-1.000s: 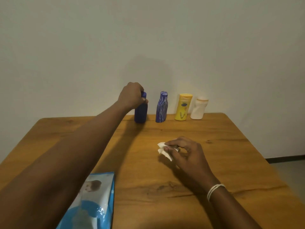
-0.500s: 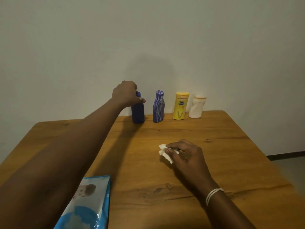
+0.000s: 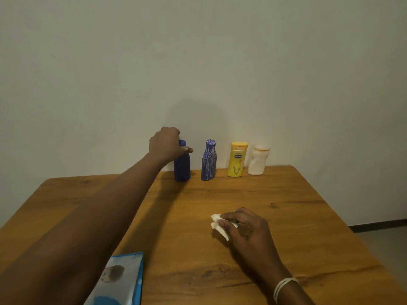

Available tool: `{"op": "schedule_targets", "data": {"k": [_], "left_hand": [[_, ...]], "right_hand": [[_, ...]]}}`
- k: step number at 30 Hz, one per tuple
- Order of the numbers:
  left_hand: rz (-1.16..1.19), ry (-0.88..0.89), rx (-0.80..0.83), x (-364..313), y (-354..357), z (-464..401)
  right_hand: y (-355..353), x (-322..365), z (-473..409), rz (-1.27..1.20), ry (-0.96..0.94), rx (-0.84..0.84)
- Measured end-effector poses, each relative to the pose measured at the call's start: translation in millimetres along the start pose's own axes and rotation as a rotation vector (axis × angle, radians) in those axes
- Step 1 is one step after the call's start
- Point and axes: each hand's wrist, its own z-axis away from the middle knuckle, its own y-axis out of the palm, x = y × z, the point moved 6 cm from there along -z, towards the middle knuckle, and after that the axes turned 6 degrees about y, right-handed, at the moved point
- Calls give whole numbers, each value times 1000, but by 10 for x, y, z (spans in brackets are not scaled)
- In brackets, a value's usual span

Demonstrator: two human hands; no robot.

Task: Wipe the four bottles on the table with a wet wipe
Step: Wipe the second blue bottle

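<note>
The dark blue bottle (image 3: 182, 167) is standing upright at the table's (image 3: 297, 216) far edge, leftmost of four. The left hand (image 3: 165, 144) is gripping its neck, while the nearer right hand (image 3: 246, 227) is pinching the wet wipe (image 3: 217, 225) mid-table.

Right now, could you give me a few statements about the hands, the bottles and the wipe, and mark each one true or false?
1. The left hand grips the solid blue bottle near its top. True.
2. The right hand holds the yellow bottle. False: it holds the wet wipe low over the table; the yellow bottle stands untouched.
3. Four bottles stand upright in a row by the wall. True.
4. The white bottle is at the left end of the row. False: it is at the right end.
5. The wipes pack lies beside the white bottle. False: it lies at the near edge, under the left forearm.
</note>
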Motion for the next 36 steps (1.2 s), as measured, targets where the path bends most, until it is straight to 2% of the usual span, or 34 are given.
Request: {"op": "schedule_targets", "data": {"k": [2, 5, 8, 13, 18, 20, 22, 24, 28, 33, 36], "left_hand": [[-8, 79, -130, -97, -68, 28], [141, 287, -273, -377, -117, 79], [250, 345, -160, -673, -12, 76], [281, 143, 27, -815, 208, -31], [443, 79, -56, -795, 302, 68], [562, 90, -92, -825, 232, 245], [665, 152, -84, -892, 88, 501], [739, 263, -15, -1011, -99, 837], [720, 416, 140, -1263, -450, 1582], [718, 508, 104, -1450, -1076, 2287], [651, 550, 93, -1505, -1391, 2633]], "right_hand": [[-16, -6, -1, -15, 8, -6], [-28, 16, 7, -29, 13, -2], [-70, 41, 19, -28, 5, -5], [-277, 46, 28, -26, -28, -44], [-505, 93, 69, -23, -35, -118], [-608, 103, 112, -81, 32, -152], [-747, 145, 134, -174, 148, -203], [-926, 277, 131, -210, 187, -275], [-1135, 898, 146, -186, 26, -336], [-1025, 1688, 406, 161, -209, -83], [-984, 2039, 743, 381, -300, -21]]}}
